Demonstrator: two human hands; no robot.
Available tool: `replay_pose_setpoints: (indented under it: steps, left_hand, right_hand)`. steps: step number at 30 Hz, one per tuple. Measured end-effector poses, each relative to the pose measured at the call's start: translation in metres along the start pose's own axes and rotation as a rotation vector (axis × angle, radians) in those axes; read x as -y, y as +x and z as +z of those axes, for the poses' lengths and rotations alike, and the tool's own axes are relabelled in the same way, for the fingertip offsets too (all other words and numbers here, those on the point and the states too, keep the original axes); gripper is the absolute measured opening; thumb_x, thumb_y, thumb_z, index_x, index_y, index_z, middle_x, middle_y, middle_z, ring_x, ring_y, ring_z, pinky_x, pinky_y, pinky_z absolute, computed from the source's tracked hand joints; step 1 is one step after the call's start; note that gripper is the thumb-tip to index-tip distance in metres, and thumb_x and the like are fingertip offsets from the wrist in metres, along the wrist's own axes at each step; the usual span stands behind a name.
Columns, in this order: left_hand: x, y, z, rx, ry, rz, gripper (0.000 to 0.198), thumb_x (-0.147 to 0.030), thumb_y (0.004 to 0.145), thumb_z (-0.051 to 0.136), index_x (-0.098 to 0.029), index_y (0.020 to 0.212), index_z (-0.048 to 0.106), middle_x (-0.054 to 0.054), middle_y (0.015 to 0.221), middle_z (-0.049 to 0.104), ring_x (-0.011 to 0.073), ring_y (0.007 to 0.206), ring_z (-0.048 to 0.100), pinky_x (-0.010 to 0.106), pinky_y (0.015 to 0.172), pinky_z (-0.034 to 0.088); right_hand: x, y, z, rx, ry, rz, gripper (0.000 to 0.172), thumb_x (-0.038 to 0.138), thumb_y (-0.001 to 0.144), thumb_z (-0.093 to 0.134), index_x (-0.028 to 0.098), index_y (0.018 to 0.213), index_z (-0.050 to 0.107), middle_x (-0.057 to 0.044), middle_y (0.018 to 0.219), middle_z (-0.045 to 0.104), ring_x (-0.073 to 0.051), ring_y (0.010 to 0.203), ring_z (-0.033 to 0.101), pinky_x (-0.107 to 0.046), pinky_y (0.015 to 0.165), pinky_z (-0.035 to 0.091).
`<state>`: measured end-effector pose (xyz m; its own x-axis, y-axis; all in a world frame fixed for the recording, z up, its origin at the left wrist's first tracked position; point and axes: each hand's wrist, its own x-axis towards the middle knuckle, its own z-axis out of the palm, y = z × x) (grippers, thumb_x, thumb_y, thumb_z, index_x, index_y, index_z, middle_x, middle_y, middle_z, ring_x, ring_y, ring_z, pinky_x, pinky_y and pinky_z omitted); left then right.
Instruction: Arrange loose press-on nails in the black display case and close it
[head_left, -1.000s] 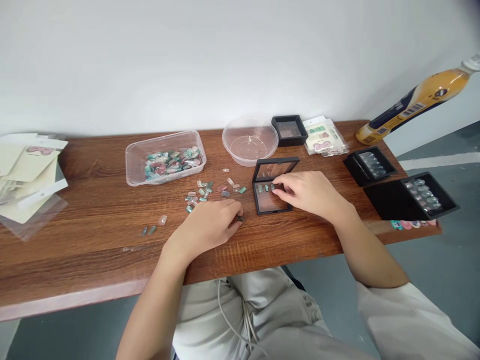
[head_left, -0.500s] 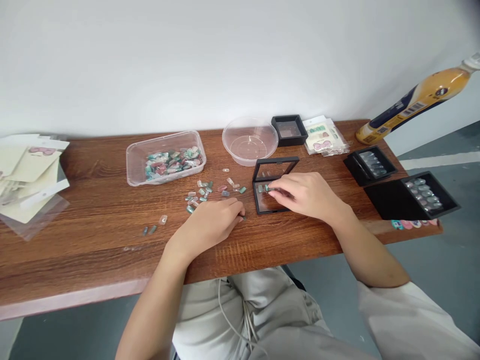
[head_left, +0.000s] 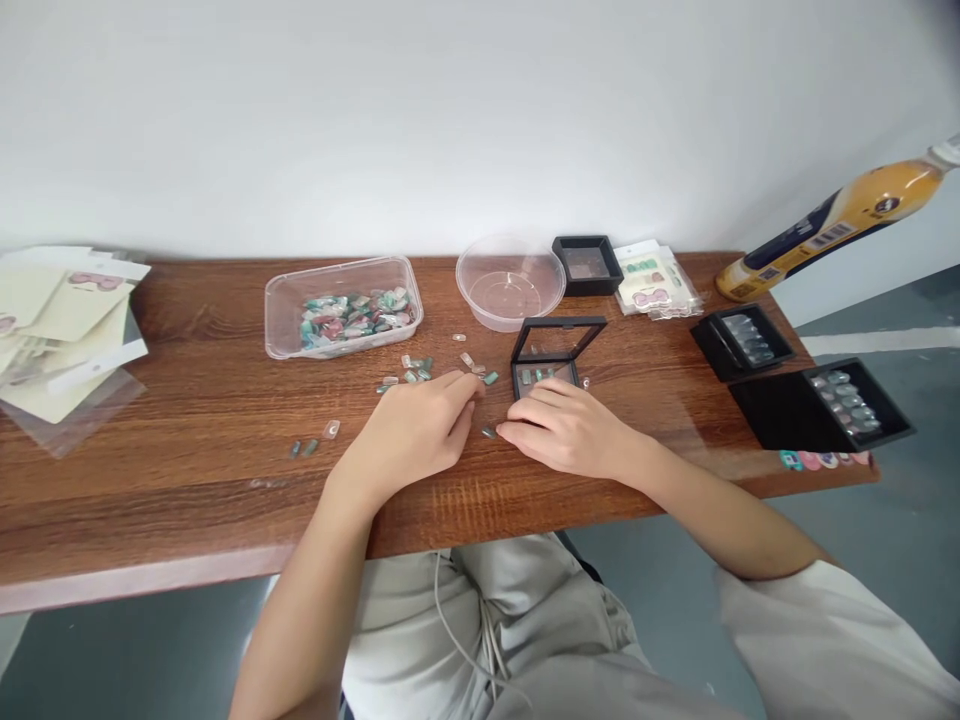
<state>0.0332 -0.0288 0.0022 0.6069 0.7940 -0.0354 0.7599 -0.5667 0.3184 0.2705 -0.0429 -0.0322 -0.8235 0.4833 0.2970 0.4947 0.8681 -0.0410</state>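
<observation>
Press-on nails [head_left: 541,376] sit in a row inside an open black display box [head_left: 559,340], its clear lid propped up. The right hand [head_left: 566,428] lies relaxed against the box's front edge, gripping nothing visible. The left hand [head_left: 412,425] rests curled beside loose nails [head_left: 409,373]; whether it pinches one cannot be told. A nudge could tip the box or drop its lid, and a careless sweep could push a stray nail [head_left: 489,432] toward the tabletop [head_left: 187,500] edge. Room is tight between the box and the clear plastic bowl [head_left: 510,285] behind it.
</observation>
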Motion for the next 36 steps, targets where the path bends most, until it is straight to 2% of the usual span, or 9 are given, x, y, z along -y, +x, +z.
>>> replay_pose_setpoints:
  steps: [8,12,17,30,36]
  left_hand:
    - [-0.002,-0.001,-0.001,-0.032,0.029,-0.017,0.023,-0.022,0.1,0.039,-0.021,0.111,0.059,0.004,0.11,0.074,0.0219,0.088,0.071,0.031,0.068,0.048]
    - [-0.002,-0.002,0.0,-0.021,0.059,-0.026,0.024,-0.024,0.1,0.038,-0.02,0.109,0.06,0.006,0.107,0.073,0.0217,0.086,0.071,0.03,0.065,0.047]
    - [-0.001,-0.002,0.001,-0.004,0.072,-0.023,0.024,-0.017,0.096,0.04,-0.019,0.11,0.059,0.005,0.103,0.073,0.023,0.083,0.07,0.031,0.061,0.045]
    - [0.0,-0.002,0.001,-0.021,0.083,-0.039,0.028,-0.017,0.099,0.036,-0.019,0.114,0.059,0.005,0.107,0.073,0.0244,0.085,0.07,0.033,0.062,0.043]
    - [0.002,-0.004,-0.003,0.005,0.03,-0.045,0.02,-0.019,0.096,0.038,-0.023,0.102,0.057,0.001,0.096,0.071,0.0219,0.079,0.068,0.032,0.064,0.04]
  right_hand:
    - [0.005,0.009,0.009,0.05,-0.032,0.039,0.022,0.023,0.103,0.05,0.018,0.105,0.071,-0.008,0.1,0.066,-0.02,0.088,0.054,-0.039,0.092,0.037]
    - [0.006,0.009,0.01,0.057,-0.052,0.072,0.022,0.023,0.103,0.05,0.021,0.111,0.071,-0.008,0.103,0.064,-0.021,0.092,0.052,-0.04,0.093,0.036]
    - [0.004,0.01,0.011,0.08,-0.054,0.066,0.025,0.024,0.104,0.05,0.027,0.122,0.068,-0.007,0.103,0.064,-0.021,0.095,0.05,-0.039,0.092,0.035]
    - [0.003,0.012,0.009,0.088,0.17,0.136,0.017,0.027,0.1,0.058,0.016,0.1,0.071,-0.009,0.102,0.065,-0.022,0.095,0.052,-0.039,0.092,0.039]
    - [0.0,0.011,0.007,0.068,0.228,0.124,0.016,0.028,0.099,0.06,0.015,0.096,0.07,-0.007,0.097,0.065,-0.022,0.091,0.054,-0.04,0.092,0.04]
